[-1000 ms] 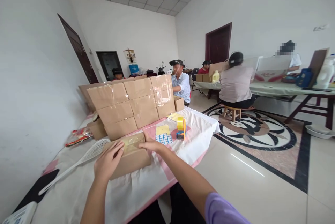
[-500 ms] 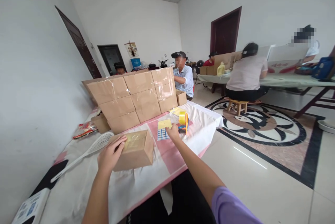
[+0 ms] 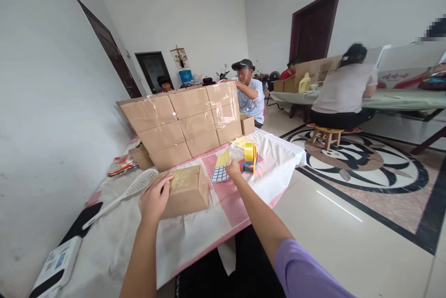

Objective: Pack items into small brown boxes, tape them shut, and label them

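Cardboard box (image 3: 186, 196), closed, contents unclear

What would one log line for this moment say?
left hand: resting on carton | right hand: pinching label sheet | tape dispenser: beside right hand

I can't read a single word or number from here. The red lettering (image 3: 396, 76) on the pale panel (image 3: 400, 62) at the far tabletop (image 3: 400, 100) is too blurred, the blue print (image 3: 61, 260) on the white device (image 3: 72, 245) to my left too small, and the blue-bordered label sheet (image 3: 220, 169) in my right hand (image 3: 232, 169) shows me nothing legible.
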{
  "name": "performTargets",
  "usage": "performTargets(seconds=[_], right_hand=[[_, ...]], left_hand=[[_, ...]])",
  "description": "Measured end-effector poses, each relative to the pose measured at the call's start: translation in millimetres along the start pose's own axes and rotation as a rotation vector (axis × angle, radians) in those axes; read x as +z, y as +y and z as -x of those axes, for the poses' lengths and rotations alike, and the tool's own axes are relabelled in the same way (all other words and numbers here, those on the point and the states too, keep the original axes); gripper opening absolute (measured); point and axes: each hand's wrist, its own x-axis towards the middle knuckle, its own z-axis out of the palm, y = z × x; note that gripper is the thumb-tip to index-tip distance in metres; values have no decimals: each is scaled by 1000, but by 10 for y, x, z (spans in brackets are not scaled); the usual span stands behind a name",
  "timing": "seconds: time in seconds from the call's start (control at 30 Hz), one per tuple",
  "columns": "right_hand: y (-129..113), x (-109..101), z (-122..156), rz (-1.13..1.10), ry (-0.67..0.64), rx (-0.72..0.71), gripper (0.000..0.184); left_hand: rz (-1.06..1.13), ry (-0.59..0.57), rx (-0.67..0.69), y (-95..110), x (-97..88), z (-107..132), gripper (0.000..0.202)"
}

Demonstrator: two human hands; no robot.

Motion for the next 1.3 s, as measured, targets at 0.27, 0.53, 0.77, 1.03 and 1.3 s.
performTargets(seconds=[0.27, 0.53, 0.77, 1.03, 1.3], right_hand=[[157, -206, 541, -685, -12, -246, 43], [117, -340, 974, -890, -137, -320, 31], [-44, -463, 1194, -837, -315, -485, 24], [-263, -509, 1475, -754, -312, -708, 32], [-323, -523, 1561, -590, -236, -895, 23]], left_hand=[[-16, 207, 24, 441, 79, -124, 36], [395, 151, 76, 1222, 242, 149, 32], [131, 276, 245, 1435, 141, 335, 28], [164, 219, 278, 1518, 63, 480, 23], [220, 190, 283, 1391, -25, 499, 19]])
